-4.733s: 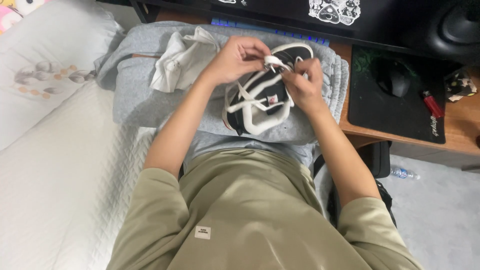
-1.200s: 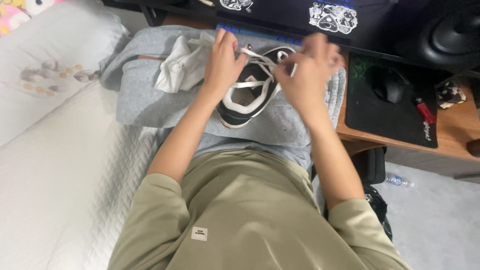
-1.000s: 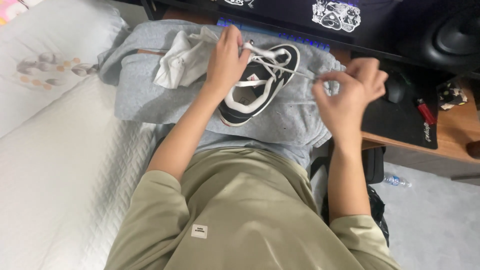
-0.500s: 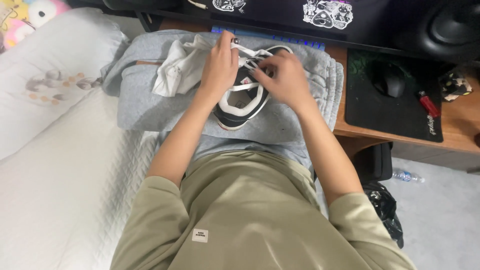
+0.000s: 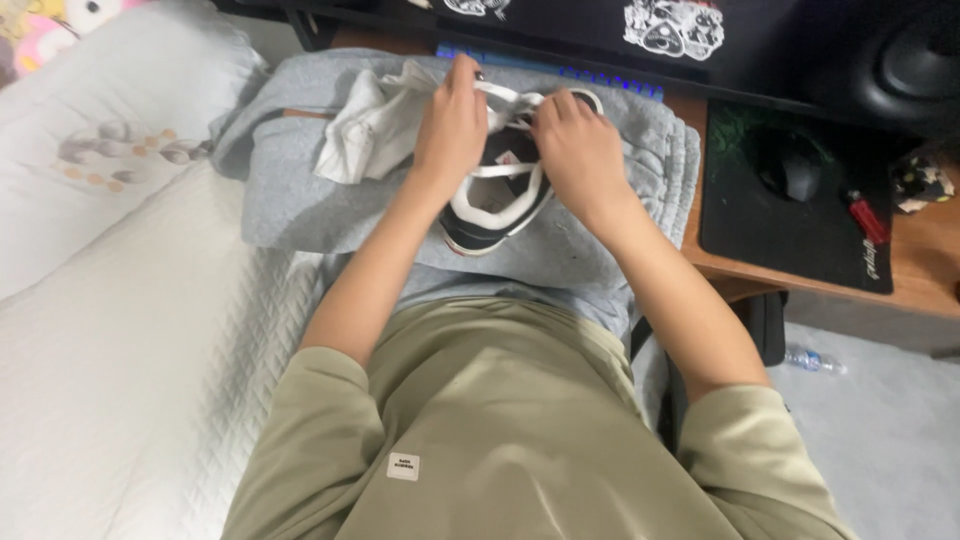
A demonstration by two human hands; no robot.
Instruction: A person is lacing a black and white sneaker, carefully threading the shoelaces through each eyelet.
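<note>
A black and white sneaker [image 5: 497,205] lies on a folded grey sweatshirt [image 5: 300,190] across my lap and the desk edge. My left hand [image 5: 452,125] rests on the shoe's upper part and pinches a white lace [image 5: 508,97] near its top. My right hand [image 5: 580,150] is closed over the laces on the shoe's right side. Both hands meet above the tongue. The front of the shoe is hidden beneath my hands.
A crumpled white cloth [image 5: 372,128] lies left of the shoe. A black mouse [image 5: 790,170] sits on a black mat [image 5: 800,220] on the wooden desk [image 5: 930,280]. White bedding [image 5: 120,330] is at my left; a water bottle [image 5: 815,360] lies on the floor.
One second ago my right hand was pulled out to the right, away from the shoe. It has come back to the laces and now sits beside my left hand.
</note>
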